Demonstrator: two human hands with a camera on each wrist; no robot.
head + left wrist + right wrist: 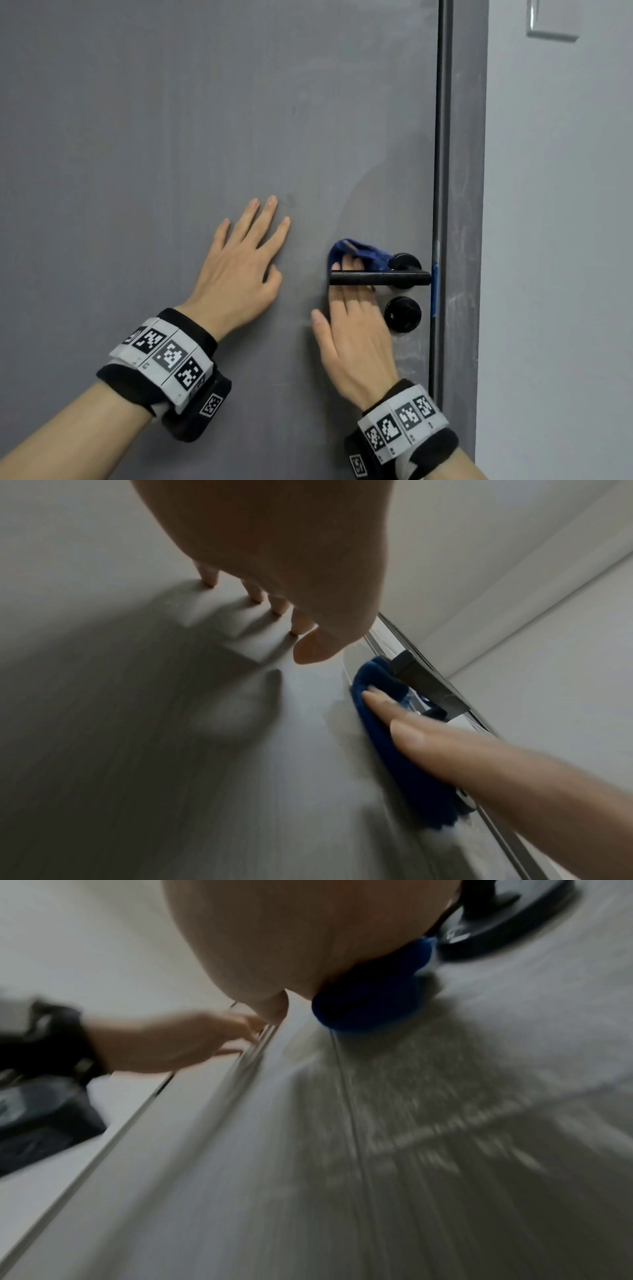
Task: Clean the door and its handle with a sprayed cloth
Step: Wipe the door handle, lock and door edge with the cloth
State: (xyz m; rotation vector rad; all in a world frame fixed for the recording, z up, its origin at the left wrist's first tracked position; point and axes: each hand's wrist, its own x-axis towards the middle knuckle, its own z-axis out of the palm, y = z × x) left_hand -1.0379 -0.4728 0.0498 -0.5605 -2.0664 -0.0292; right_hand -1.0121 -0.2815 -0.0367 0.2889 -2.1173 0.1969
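Note:
The grey door (171, 137) fills the head view. Its black lever handle (380, 278) sits near the right edge, with a round black lock knob (402, 313) below it. My left hand (239, 263) lies flat on the door left of the handle, fingers straight and spread. My right hand (349, 318) reaches up behind the lever with straight fingers and presses a blue cloth (363, 253) against the door. The left wrist view shows the right hand's fingers (383, 704) flat on the blue cloth (394, 764). In the blurred right wrist view the cloth (369, 999) bulges under the palm.
A dark door frame (460, 205) runs down the right of the door, with blue tape (434, 287) at the latch. A pale wall (555, 240) with a light switch plate (551, 20) lies further right. Damp streaks show on the door above the handle.

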